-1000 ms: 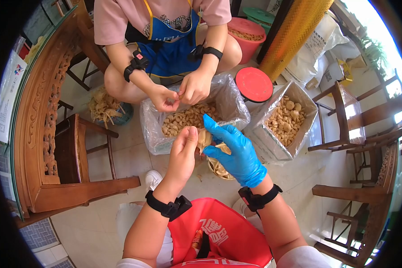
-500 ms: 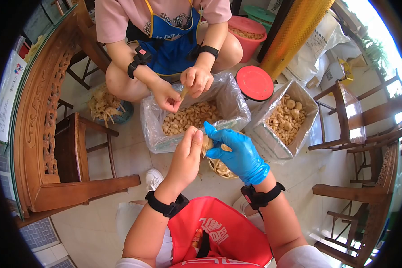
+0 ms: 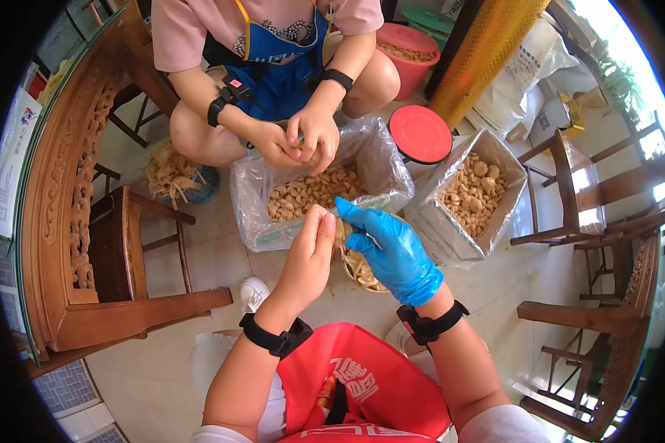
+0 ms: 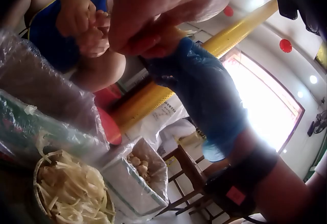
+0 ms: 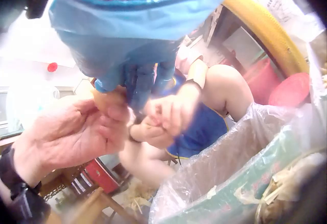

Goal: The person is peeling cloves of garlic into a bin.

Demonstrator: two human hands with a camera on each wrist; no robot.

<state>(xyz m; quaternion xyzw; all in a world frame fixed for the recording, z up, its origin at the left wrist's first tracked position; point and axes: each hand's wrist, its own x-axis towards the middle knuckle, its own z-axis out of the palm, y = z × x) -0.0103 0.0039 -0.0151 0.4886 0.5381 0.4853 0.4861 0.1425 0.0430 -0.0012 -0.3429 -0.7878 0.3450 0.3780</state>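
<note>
- Step in hand, as I judge it: loosening the dry skin from a pale piece (image 3: 341,230) held up between the two hands. The next move seems to call for a steady hold on the bare-hand side and a light pull on the gloved side, so that the skin tears away cleanly.
- Far left: a blue bucket (image 3: 210,186) with dry peelings (image 3: 171,173) heaped in it, well apart from the work.
- Left of centre: the bare left hand (image 3: 303,255) grips the pale piece, its thumb lying along the bent fingers.
- Just beyond: the hands of the person opposite (image 3: 314,140) come close together over the lined box (image 3: 253,235). What they hold is too small to make out.
- Middle: the pale piece sits between the left fingertips and the gloved ones, touching both and mostly hidden by them. Below it is a round bowl (image 4: 36,188) of papery skins (image 4: 71,188).
- Right of centre: the right hand (image 3: 397,258), in a blue glove, pinches at the piece with bent fingers; its exact fingertip contact is partly covered.
- Farther right: a second box (image 3: 436,236) holds more pale pieces (image 3: 476,196), apart from both working hands.
</note>
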